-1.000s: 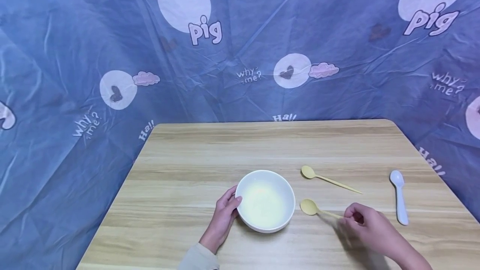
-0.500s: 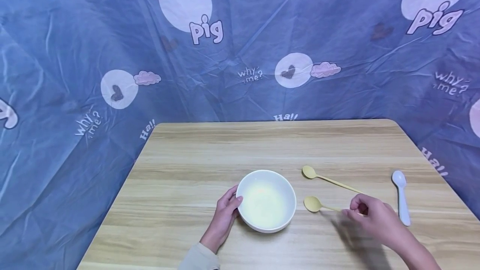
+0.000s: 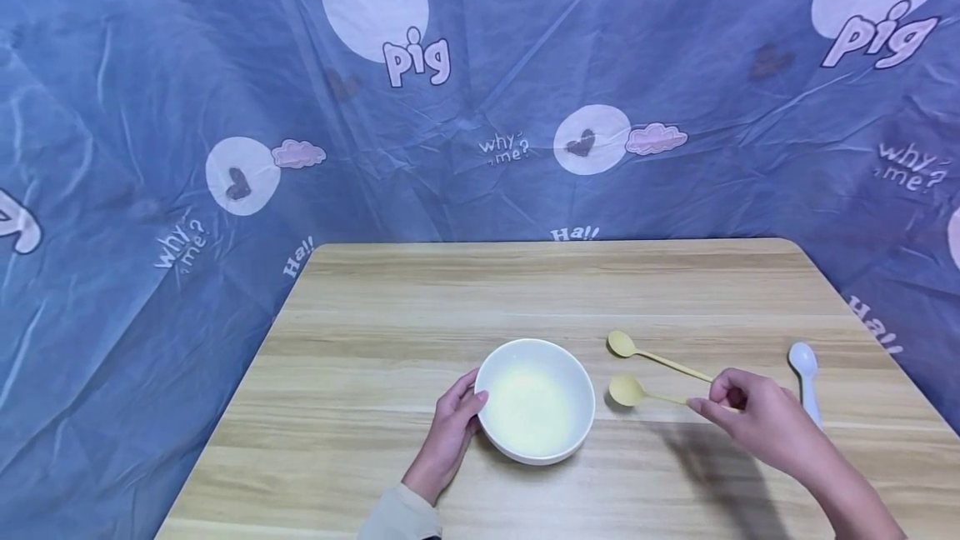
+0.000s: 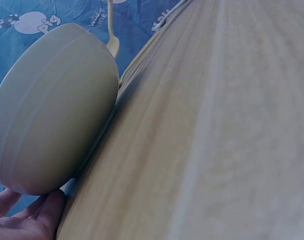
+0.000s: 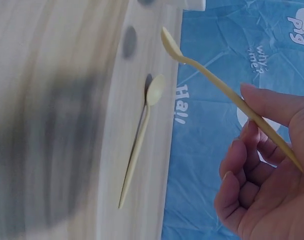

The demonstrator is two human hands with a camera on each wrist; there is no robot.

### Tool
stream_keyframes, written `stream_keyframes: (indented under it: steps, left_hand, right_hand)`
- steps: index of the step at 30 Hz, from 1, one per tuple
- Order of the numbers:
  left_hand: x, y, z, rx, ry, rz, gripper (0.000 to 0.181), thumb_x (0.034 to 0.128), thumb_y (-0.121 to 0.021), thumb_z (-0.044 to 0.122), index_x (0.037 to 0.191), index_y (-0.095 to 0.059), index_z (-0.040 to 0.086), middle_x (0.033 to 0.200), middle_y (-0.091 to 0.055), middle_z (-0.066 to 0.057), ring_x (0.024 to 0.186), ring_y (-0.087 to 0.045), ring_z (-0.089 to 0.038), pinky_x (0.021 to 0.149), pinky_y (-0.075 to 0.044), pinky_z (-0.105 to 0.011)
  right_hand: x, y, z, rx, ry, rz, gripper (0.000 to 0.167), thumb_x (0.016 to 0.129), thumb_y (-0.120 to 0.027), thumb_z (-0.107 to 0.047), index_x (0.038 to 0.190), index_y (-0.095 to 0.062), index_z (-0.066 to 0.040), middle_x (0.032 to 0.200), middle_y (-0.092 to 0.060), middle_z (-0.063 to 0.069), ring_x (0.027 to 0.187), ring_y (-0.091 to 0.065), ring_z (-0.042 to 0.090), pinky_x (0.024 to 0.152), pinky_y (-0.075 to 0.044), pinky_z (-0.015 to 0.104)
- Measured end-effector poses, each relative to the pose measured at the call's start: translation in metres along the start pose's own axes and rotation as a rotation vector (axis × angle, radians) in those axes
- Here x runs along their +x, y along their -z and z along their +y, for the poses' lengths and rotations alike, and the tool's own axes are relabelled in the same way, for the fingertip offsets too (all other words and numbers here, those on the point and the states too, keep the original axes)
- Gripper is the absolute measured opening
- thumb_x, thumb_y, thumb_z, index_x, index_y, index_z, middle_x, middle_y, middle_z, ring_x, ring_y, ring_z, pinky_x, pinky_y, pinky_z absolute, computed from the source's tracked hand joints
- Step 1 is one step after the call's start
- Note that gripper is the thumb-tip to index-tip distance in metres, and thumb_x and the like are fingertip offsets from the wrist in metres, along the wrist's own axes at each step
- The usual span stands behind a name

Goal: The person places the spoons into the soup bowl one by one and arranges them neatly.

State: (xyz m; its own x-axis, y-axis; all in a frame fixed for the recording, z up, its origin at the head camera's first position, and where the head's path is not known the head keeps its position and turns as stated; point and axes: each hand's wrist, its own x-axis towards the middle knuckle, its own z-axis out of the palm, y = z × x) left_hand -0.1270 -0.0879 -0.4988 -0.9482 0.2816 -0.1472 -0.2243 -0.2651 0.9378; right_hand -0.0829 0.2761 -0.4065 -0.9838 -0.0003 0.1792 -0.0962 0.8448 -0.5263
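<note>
A white bowl (image 3: 535, 402) sits on the wooden table. My left hand (image 3: 446, 433) holds it at its left side, thumb on the rim and fingers against the outer wall (image 4: 56, 110). To the right of the bowl, my right hand (image 3: 768, 423) pinches the handle of a yellow spoon (image 5: 227, 90) between thumb and fingers. This spoon is raised off the table, its scoop (image 3: 626, 391) pointing left toward the bowl. A second yellow spoon (image 3: 621, 344) lies just behind on the table; the right hand hides its handle end in the head view.
At the right, a white spoon (image 3: 804, 359) lies on the table (image 3: 420, 298), its handle partly covered by my right hand. Behind and beside the table hangs a blue printed cloth (image 3: 465, 190).
My right hand has lifted the yellow spoon off the table and moved it slightly away and to the right. My left hand stays at the bowl, which has not visibly moved on the table.
</note>
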Motion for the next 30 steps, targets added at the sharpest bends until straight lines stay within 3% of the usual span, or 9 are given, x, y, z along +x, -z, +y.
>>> stream_keyframes:
  steps: [8, 14, 21, 30]
  left_hand:
    - [0.000, 0.000, 0.000, -0.009, -0.008, 0.008, 0.058, 0.0942, -0.053, 0.019, 0.143, -0.031, -0.004, 0.144, -0.039, -0.025, 0.124, -0.048, -0.023, 0.097, -0.044, -0.028]
    - [0.000, -0.001, 0.000, -0.014, -0.004, 0.009, 0.058, 0.0943, -0.053, 0.019, 0.143, -0.031, -0.004, 0.143, -0.039, -0.025, 0.123, -0.049, -0.021, 0.095, -0.045, -0.027]
    - [0.000, -0.001, -0.001, -0.002, -0.001, 0.008, 0.058, 0.0943, -0.053, 0.020, 0.143, -0.031, -0.004, 0.142, -0.041, -0.025, 0.123, -0.049, -0.024, 0.095, -0.045, -0.028]
    - [0.001, 0.000, -0.001, -0.007, -0.004, 0.005, 0.058, 0.0941, -0.053, 0.021, 0.143, -0.031, -0.003, 0.143, -0.039, -0.025, 0.125, -0.047, -0.025, 0.097, -0.044, -0.028]
  right_hand:
    - [0.006, 0.007, 0.000, 0.103, 0.029, 0.010, 0.024, 0.076, -0.077, -0.013, 0.071, -0.054, -0.012, 0.058, -0.046, -0.011, 0.053, -0.038, -0.002, 0.046, -0.031, 0.020]
    - [0.006, 0.013, -0.002, 0.168, 0.015, -0.036, 0.017, 0.080, -0.072, -0.007, 0.076, -0.055, -0.007, 0.061, -0.047, -0.010, 0.054, -0.042, -0.001, 0.047, -0.033, 0.021]
    - [0.007, 0.015, -0.004, 0.157, -0.021, -0.053, 0.019, 0.082, -0.071, -0.012, 0.075, -0.054, -0.008, 0.059, -0.046, -0.010, 0.053, -0.040, 0.000, 0.046, -0.032, 0.023]
    - [0.010, 0.020, -0.009, 0.143, -0.047, -0.005, 0.021, 0.081, -0.074, -0.022, 0.073, -0.058, -0.011, 0.064, -0.058, -0.007, 0.058, -0.045, -0.001, 0.047, -0.033, 0.023]
